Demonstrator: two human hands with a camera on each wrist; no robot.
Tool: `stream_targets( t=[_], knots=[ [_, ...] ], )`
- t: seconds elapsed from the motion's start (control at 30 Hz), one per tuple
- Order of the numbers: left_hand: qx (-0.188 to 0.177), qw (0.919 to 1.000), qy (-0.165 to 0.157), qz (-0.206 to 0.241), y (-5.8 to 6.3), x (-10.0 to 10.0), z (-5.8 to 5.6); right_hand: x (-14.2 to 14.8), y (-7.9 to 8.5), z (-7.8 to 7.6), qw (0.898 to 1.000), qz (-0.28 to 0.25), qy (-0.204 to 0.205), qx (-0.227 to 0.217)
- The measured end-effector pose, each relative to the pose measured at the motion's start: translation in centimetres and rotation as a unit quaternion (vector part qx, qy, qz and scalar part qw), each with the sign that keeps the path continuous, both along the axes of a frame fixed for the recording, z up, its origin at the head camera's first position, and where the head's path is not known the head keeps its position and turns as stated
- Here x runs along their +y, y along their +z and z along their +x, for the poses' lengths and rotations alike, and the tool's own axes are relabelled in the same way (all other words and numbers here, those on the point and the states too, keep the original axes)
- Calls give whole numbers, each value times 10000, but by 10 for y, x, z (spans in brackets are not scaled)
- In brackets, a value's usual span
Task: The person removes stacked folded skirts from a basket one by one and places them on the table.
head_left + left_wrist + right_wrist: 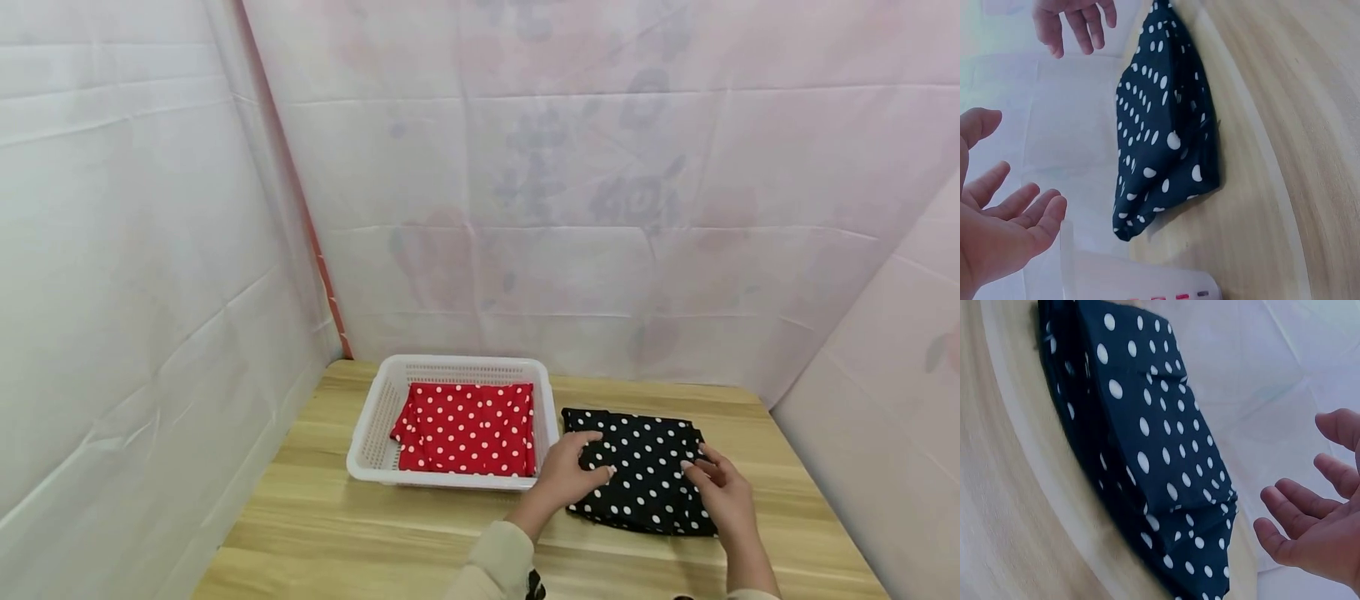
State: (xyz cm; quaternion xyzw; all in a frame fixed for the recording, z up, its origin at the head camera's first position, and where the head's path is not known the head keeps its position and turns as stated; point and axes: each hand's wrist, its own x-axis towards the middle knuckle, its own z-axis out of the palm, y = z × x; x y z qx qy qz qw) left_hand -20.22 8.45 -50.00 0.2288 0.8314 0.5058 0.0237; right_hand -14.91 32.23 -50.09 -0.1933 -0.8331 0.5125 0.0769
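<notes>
The black cloth (643, 473) looks matt, the basket (450, 480) plastic, the tabletop (360, 533) wood.

Black cloth (637, 468), white polka dots, folded into a rough rectangular packet and lying flat on the wood-grain tabletop (330, 533), right of centre in the lower half of the head view; far edge fairly straight, near edge bowed outward, right end puckered and uneven. Left wrist view shows it stretching from top centre to below mid-frame, narrow at top, one loose corner pointing to the lower left. Right wrist view has it slanting from upper left to bottom centre-right, stacked layers visible along its left edge, creases toward the lower end.
</notes>
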Motion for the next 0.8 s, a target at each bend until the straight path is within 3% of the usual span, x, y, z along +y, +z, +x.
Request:
stream_targets(
  t=[0.3, 0.5, 0.8],
  knots=[
    [10, 9991, 232, 341, 4, -24, -1, -21, 8, -1, 9971, -282, 706, -106],
    [-330, 9962, 461, 656, 3, -37, 0, -40, 10, 1, 9949, -491, 875, 32],
    [-236, 9932, 733, 871, 3, -65, 0, -72, 12, -2, 9902, -654, 1204, 260]
  ],
)
